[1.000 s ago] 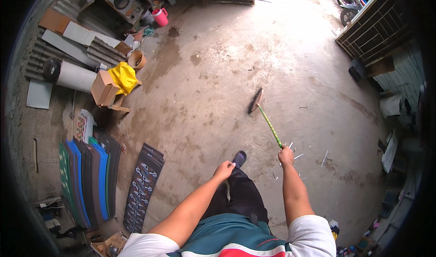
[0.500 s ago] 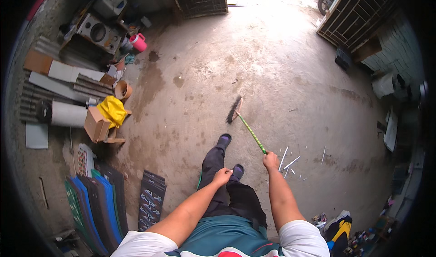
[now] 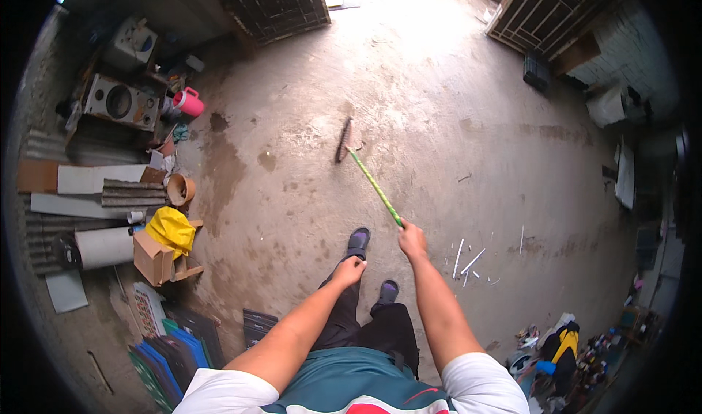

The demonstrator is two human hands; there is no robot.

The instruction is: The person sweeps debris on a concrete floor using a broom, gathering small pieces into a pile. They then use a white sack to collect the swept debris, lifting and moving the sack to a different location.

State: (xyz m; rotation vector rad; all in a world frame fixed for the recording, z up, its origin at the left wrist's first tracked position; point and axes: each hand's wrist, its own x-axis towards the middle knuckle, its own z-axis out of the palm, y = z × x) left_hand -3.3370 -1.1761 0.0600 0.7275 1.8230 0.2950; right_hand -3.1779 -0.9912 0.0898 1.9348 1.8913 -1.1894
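Note:
My right hand (image 3: pixel 413 239) is closed around the green-and-yellow striped handle of a broom (image 3: pixel 374 188), ahead of my feet. The broom's head, a pinkish block with dark bristles, rests on the concrete floor and looks slightly blurred. A small dark scrap (image 3: pixel 359 146) lies right beside the head. My left hand (image 3: pixel 349 270) hangs over my left leg with its fingers curled together; whatever it may hold is hidden. Thin white strips and bits (image 3: pixel 468 260) are scattered on the floor to the right of my right hand.
At left stand a pink jug (image 3: pixel 189 102), a clay pot (image 3: pixel 180 190), a cardboard box (image 3: pixel 152 259) and a yellow cloth (image 3: pixel 171 230). Coloured sheets (image 3: pixel 164 359) lie lower left. Piled clutter (image 3: pixel 570 355) sits lower right. A metal gate (image 3: pixel 548 12) opens at the far right.
The broom head has moved forward across the floor, up to the dark scrap. My right hand went forward with the handle. My left hand stays curled, and the view has shifted a little.

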